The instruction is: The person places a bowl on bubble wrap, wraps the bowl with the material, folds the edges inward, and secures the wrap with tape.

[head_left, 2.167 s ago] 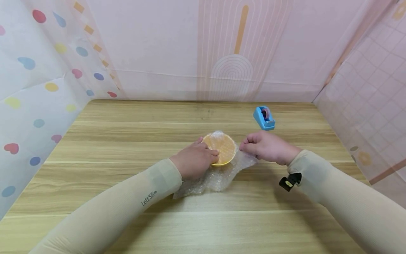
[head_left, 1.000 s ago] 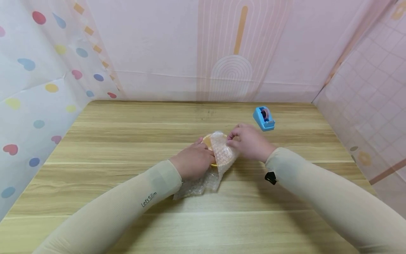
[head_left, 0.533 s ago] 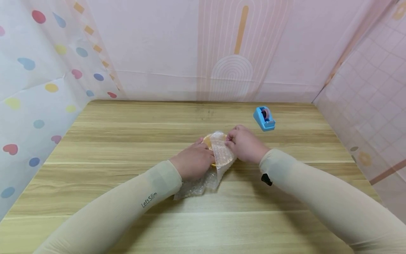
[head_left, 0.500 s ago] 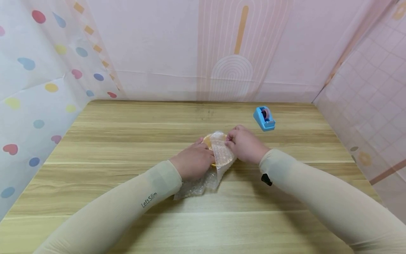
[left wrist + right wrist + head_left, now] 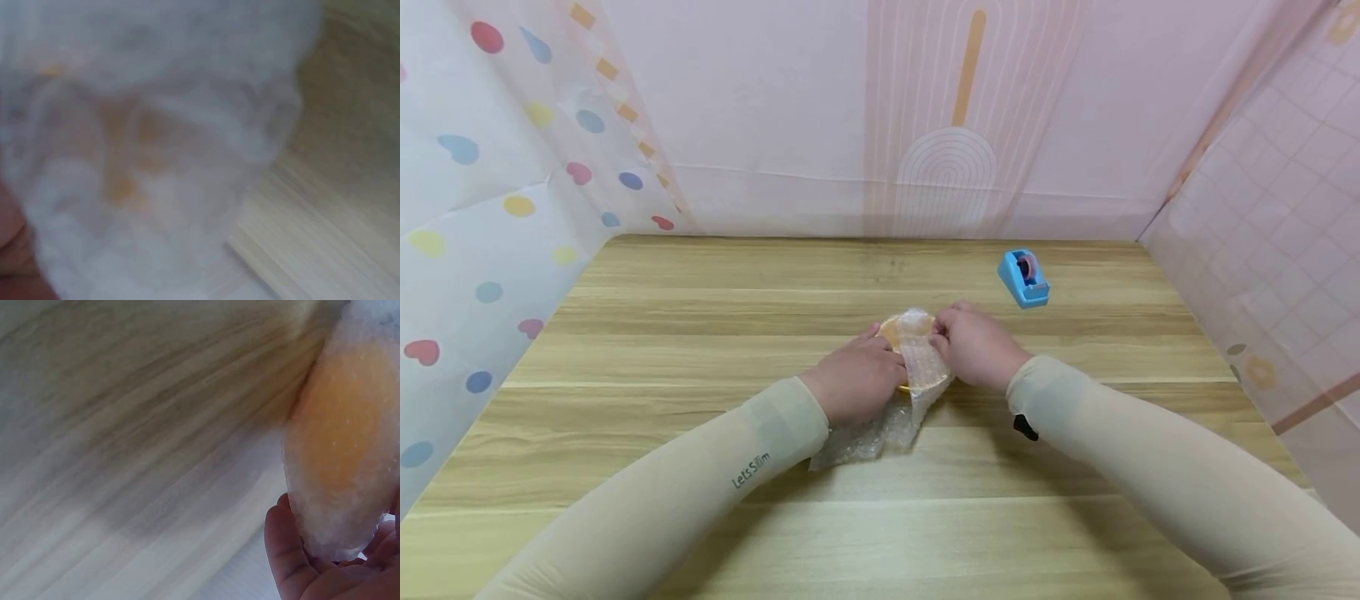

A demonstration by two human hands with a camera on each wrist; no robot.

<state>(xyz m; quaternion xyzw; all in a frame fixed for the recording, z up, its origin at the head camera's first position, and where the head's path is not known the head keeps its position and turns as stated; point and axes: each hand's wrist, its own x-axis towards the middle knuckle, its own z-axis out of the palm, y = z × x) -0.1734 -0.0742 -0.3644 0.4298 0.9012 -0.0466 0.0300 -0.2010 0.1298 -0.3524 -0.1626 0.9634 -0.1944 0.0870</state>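
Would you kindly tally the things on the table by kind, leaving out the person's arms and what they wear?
Yellow bowl: 1
Bubble wrap sheet: 1
Blue tape dispenser, counted with its roll: 1
Total: 3

Wooden table (image 5: pixel 700 308), tape dispenser (image 5: pixel 1024 280), bubble wrap (image 5: pixel 868 440) around yellow bowl (image 5: pixel 890 333)

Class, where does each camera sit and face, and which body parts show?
Head: worn on the head, facing forward-down at bubble wrap and dish; left hand, right hand, sleeves show.
Left wrist: worn there, facing blurred wrap up close; some skin shows.
Right wrist: worn there, facing wrap and table; fingers show.
Both wrist views share wrap and table.
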